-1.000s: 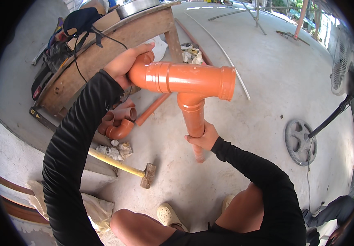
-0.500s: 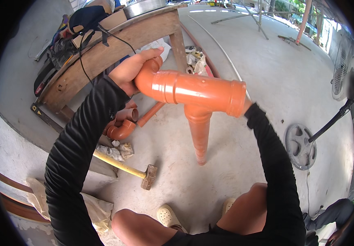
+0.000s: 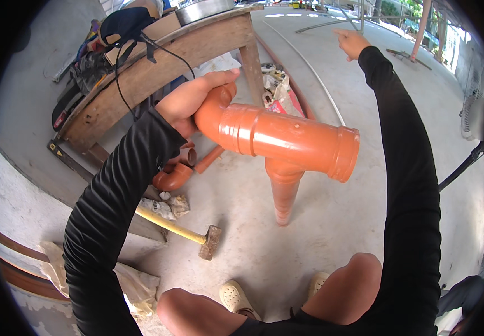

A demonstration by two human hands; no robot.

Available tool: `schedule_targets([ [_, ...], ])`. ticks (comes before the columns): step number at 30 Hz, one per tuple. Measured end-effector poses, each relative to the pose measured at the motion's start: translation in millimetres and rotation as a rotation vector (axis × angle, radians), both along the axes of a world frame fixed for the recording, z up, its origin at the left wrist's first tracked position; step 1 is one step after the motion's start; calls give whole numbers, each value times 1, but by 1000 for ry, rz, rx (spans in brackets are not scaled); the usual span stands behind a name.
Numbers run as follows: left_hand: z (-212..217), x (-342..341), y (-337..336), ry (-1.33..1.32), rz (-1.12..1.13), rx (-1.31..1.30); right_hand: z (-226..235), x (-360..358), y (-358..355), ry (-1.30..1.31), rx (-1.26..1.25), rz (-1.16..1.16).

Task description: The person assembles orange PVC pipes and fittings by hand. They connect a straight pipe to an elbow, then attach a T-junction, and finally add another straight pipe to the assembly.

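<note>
While the orange tee (image 3: 278,140) was held aloft over the floor (image 3: 320,235) by the left hand (image 3: 188,101) alone, fingers clamped on its elbow end, and the right hand (image 3: 352,42) pointed away empty, a firmer, two-handed grip was judged wise.

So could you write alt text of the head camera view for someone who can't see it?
A person's left hand grips one end of an orange plastic pipe tee fitting, held above a concrete floor, while the right hand points away, empty. Below lie a hammer and orange pipe elbows beside a wooden workbench.
</note>
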State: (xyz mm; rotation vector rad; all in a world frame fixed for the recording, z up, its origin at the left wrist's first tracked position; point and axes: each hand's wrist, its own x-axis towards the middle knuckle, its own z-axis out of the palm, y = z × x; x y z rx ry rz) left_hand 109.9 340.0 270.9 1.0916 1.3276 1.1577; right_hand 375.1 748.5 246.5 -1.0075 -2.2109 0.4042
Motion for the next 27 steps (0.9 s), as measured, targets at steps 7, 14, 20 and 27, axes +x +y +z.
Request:
schedule_targets([
  [7, 2, 12, 4, -3, -54, 17, 38, -53, -28, -189, 161, 196],
  [14, 5, 26, 7, -9, -12, -5, 72, -96, -173, -366, -17, 741],
  [20, 4, 24, 10, -18, 45, -36, 80, -99, -230, -451, -127, 855],
  [27, 4, 22, 11, -36, 4, 0, 72, -89, -226, -386, -203, 903],
])
